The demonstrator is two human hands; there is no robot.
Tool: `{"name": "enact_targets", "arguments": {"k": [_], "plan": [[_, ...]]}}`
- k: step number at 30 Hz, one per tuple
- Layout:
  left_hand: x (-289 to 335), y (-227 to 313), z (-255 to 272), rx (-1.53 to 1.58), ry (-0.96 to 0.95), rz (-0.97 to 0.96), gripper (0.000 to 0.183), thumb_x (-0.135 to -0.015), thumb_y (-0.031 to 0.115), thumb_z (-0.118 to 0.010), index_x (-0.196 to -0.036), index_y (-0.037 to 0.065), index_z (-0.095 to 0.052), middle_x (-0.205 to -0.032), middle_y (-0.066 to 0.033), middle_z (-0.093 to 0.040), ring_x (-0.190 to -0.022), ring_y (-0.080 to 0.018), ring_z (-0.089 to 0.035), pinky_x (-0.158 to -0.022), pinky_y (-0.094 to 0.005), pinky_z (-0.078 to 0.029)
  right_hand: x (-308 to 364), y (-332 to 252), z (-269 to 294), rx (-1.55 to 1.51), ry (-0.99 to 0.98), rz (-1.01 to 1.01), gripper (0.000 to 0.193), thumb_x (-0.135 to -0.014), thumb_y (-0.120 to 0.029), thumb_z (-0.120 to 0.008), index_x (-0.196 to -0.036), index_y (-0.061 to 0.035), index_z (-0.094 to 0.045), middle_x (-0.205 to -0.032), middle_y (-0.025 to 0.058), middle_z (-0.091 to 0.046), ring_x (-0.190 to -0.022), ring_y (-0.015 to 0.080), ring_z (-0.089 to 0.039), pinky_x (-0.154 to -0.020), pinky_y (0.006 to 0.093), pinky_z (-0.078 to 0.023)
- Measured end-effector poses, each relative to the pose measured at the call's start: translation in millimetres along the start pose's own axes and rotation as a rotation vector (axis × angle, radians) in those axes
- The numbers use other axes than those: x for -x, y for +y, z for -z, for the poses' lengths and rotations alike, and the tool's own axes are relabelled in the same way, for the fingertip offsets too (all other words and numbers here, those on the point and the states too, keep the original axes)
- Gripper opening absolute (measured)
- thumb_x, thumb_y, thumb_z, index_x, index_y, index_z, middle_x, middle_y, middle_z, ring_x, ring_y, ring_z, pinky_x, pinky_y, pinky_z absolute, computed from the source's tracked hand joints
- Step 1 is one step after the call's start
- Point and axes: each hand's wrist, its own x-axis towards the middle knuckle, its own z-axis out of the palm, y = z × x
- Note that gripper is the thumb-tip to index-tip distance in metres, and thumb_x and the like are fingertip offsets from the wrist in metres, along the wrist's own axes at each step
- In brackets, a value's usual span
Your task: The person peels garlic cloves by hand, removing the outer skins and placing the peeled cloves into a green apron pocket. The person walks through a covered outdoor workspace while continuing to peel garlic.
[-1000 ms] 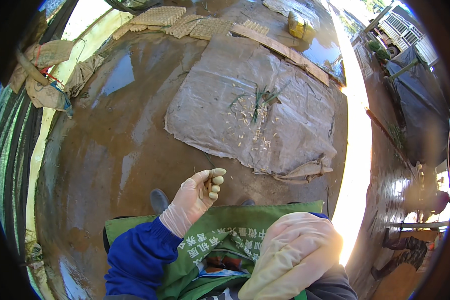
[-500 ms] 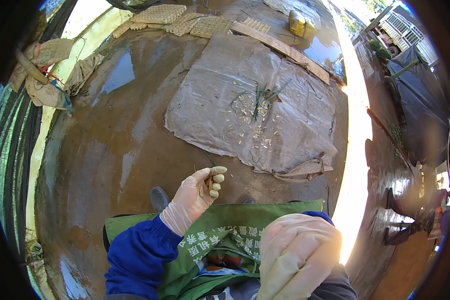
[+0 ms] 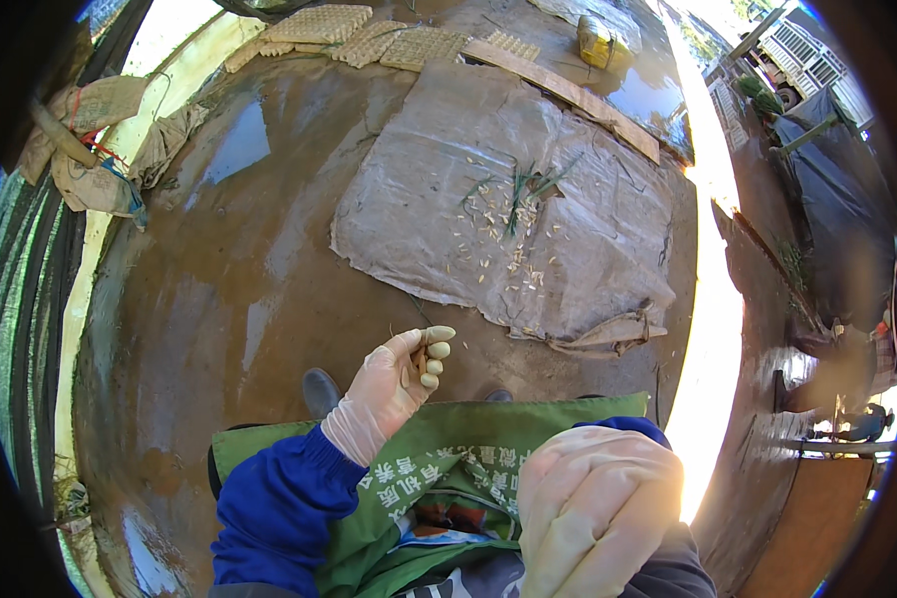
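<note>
My left hand, in a thin whitish glove, is raised in front of my lap. Its fingers curl toward the thumb; small brownish bits show among them, too small to name. Close to the camera on the right is my right hand, also gloved. Its fingers are folded, and whatever they may hold is hidden. Over my lap lies a green apron. Ahead on the floor, a grey sheet bears several small pale oblong pieces and some green leaf strips.
Along the sheet's far edge runs a wooden board. Egg-carton-like trays lie at the back, with a yellow bundle to their right. Sacks hang at the left wall. The brown floor looks wet. Another person is far right.
Both my hands keep their grip, with the view shifting very slightly. At the far right edge, a blue-clad figure shows where a purple and plaid shape was before.
</note>
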Motion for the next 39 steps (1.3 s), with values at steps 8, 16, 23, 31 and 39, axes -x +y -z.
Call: {"name": "enact_targets", "arguments": {"k": [8, 16, 23, 31, 39], "plan": [[0.8, -0.6, -0.4, 0.017, 0.015, 0.01, 0.032, -0.098, 0.02, -0.045, -0.114, -0.004, -0.058, -0.089, -0.0055, -0.061, -0.071, -0.0116, -0.055, -0.063, -0.0224, -0.048, 3.7, 4.6, -3.4, -0.045, 0.046, 0.019, 0.018, -0.09, -0.014, -0.062, -0.09, 0.0035, -0.066, -0.081, 0.0147, -0.067, -0.059, 0.025, -0.064, -0.047, 0.0326, -0.047], [0.6, -0.6, 0.0, 0.016, -0.005, 0.009, 0.031, -0.096, 0.02, -0.049, -0.114, -0.004, -0.058, -0.089, -0.0053, -0.061, -0.071, -0.0121, -0.055, -0.062, -0.0227, -0.048, 4.7, 3.5, -6.3, -0.114, 0.073, -0.018, 0.016, -0.09, -0.013, -0.062, -0.09, 0.0034, -0.066, -0.081, 0.0147, -0.067, -0.06, 0.0252, -0.065, -0.047, 0.0327, -0.048], [0.5, -1.1, 0.6, 0.004, 0.026, 0.002, 0.032, -0.098, 0.02, -0.045, -0.113, -0.004, -0.059, -0.089, -0.0054, -0.062, -0.07, -0.0114, -0.056, -0.062, -0.0224, -0.049, 6.5, 2.0, -10.5, -0.187, 0.1, -0.043, 0.015, -0.089, -0.011, -0.063, -0.09, 0.0033, -0.066, -0.081, 0.0147, -0.067, -0.06, 0.0254, -0.065, -0.047, 0.0329, -0.048], [0.2, -1.2, -1.0, -0.012, 0.046, -0.006, 0.031, -0.096, 0.019, -0.047, -0.113, -0.004, -0.058, -0.086, -0.0053, -0.058, -0.068, -0.0125, -0.049, -0.06, -0.0235, -0.045, 1.3, -4.6, -4.3, -0.127, 0.077, 0.036, 0.014, -0.087, -0.011, -0.067, -0.091, 0.0026, -0.067, -0.081, 0.0138, -0.067, -0.061, 0.0254, -0.066, -0.047, 0.0323, -0.049], [1.1, 2.9, -4.4, -0.014, 0.1, -0.007, 0.03, -0.096, 0.021, -0.047, -0.111, -0.001, -0.06, -0.086, -0.0065, -0.062, -0.068, -0.0137, -0.053, -0.057, -0.0248, -0.044, -7.2, -41.9, 11.0, 0.037, 0.0, 0.236, 0.014, -0.084, -0.009, -0.07, -0.093, 0.0019, -0.068, -0.083, 0.0136, -0.068, -0.065, 0.0234, -0.066, -0.049, 0.0312, -0.048]]}}
